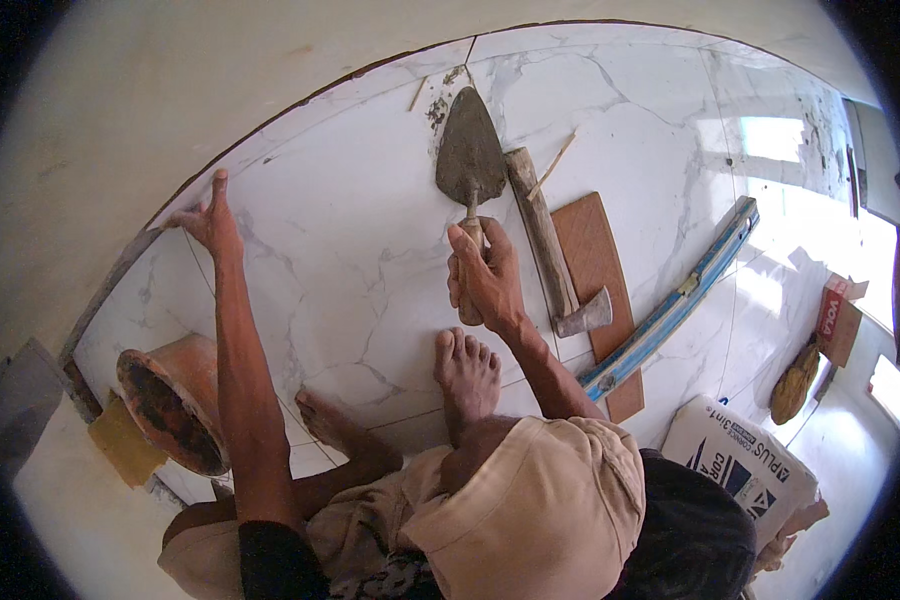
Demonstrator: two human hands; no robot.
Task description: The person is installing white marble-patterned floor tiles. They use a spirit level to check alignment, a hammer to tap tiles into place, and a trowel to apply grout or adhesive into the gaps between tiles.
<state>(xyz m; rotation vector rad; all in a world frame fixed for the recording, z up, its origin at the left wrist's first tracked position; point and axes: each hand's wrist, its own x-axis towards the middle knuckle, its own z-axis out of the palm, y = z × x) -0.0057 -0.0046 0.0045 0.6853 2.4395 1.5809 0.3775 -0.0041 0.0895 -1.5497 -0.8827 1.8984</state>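
In my right hand [490, 275] is the wooden handle of a pointed trowel [470, 150], its grey, mortar-smeared blade aimed at the wall. Dark crumbs of mortar lie beside the blade's tip on the white marbled tile floor [350, 260]. My left hand [208, 220] reaches to the left, fingers stretched out at the tile edge along the wall and thumb pointing up. Right of the trowel lies a hatchet [542, 230] with a wooden handle and a metal head. Its head overlaps a reddish-brown board [592, 250].
An orange bucket [175, 400] with a dirty inside tilts by my left forearm. A blue spirit level [675, 300] crosses the board. On the right are a white printed sack [740, 455], a red-and-brown carton [840, 320] and a brown oblong thing [796, 385]. My bare feet [467, 375] rest on the tiles.
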